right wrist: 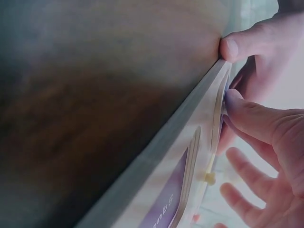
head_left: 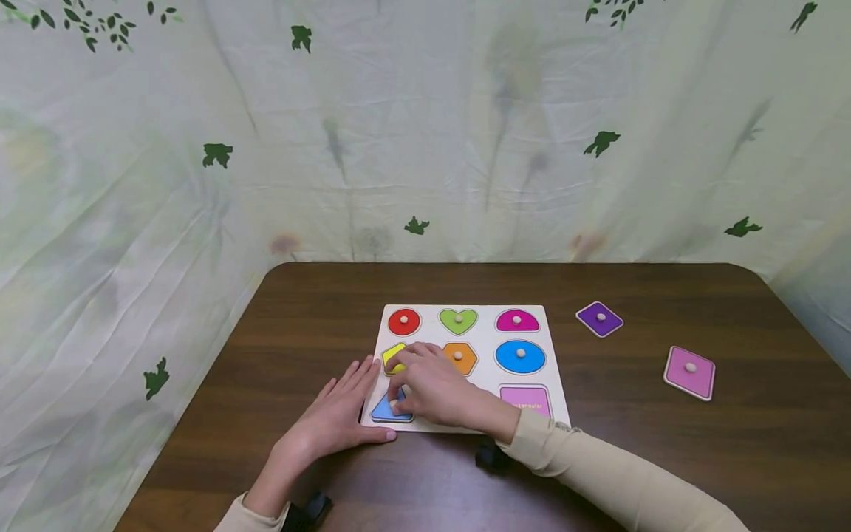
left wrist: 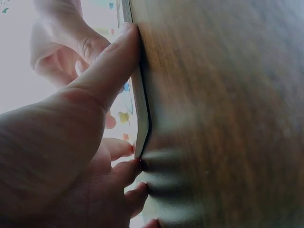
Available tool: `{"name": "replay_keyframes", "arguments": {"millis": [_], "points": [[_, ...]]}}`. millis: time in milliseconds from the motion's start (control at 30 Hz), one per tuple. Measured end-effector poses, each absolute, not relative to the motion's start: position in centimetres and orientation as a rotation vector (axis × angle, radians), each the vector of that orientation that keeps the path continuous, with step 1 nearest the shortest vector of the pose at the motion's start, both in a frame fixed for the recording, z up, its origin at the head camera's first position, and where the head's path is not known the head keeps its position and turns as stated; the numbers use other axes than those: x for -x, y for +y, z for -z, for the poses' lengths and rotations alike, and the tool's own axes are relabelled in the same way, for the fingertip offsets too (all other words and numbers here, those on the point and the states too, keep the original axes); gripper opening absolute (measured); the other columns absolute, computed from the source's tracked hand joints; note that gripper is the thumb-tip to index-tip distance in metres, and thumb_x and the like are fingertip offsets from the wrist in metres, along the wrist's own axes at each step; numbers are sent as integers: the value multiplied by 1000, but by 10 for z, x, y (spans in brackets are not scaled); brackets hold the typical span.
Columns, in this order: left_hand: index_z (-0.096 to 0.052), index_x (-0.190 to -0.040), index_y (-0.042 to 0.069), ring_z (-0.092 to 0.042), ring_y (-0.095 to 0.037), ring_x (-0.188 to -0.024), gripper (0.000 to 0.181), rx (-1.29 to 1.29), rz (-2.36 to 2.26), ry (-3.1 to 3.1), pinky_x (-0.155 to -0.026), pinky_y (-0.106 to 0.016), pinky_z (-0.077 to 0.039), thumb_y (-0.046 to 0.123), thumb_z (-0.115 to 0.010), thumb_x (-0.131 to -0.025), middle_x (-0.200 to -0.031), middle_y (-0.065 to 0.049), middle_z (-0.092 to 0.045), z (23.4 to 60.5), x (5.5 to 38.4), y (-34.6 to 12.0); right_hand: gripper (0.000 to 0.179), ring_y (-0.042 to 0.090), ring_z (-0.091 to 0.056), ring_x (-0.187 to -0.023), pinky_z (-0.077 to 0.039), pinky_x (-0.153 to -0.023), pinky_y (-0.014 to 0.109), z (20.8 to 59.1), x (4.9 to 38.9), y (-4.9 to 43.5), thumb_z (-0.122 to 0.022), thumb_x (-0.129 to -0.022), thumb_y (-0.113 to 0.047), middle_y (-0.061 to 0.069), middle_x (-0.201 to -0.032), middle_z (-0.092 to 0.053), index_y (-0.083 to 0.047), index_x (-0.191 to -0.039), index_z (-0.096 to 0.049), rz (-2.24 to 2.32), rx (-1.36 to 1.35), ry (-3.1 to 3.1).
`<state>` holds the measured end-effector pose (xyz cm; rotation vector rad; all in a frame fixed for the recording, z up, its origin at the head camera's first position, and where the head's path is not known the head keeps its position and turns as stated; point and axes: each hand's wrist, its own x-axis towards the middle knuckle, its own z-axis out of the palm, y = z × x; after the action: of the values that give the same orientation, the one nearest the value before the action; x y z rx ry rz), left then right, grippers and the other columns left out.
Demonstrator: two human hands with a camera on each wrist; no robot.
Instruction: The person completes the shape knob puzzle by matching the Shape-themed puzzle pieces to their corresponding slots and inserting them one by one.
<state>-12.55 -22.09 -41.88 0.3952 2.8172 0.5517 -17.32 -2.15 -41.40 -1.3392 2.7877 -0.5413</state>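
Note:
A white shape puzzle board [head_left: 484, 369] lies on the table. My left hand [head_left: 335, 414] rests at its near left corner, fingers stretched along the left edge and thumb [left wrist: 118, 57] against the front edge. Over the board's left part, my right hand [head_left: 432, 388] pinches the small knob of the blue triangle piece [head_left: 383, 411] between thumb and finger. The triangle sits at its place in the near left corner. Just beyond it, a yellow piece [head_left: 393, 357] is partly covered by my right fingers. A purple recess [right wrist: 164, 202] with lettering shows in the right wrist view.
Knobbed pieces on the board include a red circle [head_left: 404, 321], green heart [head_left: 458, 321], magenta half circle [head_left: 518, 321], orange hexagon [head_left: 462, 357] and blue oval [head_left: 520, 357]. A pink recess [head_left: 525, 397] shows lettering. Right of the board lie a purple piece [head_left: 592, 318] and a pink piece [head_left: 685, 377].

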Motion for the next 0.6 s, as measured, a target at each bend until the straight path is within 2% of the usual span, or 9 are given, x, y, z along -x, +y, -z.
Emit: {"name": "replay_keyframes", "arguments": {"millis": [600], "points": [[-25,-157,10,-13,-33,-148,113,-415,-540,2828,-113,-63,-16,68,-73,-73,-163,-10,-18,417,124,-221,9,19,-46,-121,-34,-106,44,415,172,-22,-77,-85,-35,-5,-123,-62,-30,-92,-79,519,1374,2791]]}}
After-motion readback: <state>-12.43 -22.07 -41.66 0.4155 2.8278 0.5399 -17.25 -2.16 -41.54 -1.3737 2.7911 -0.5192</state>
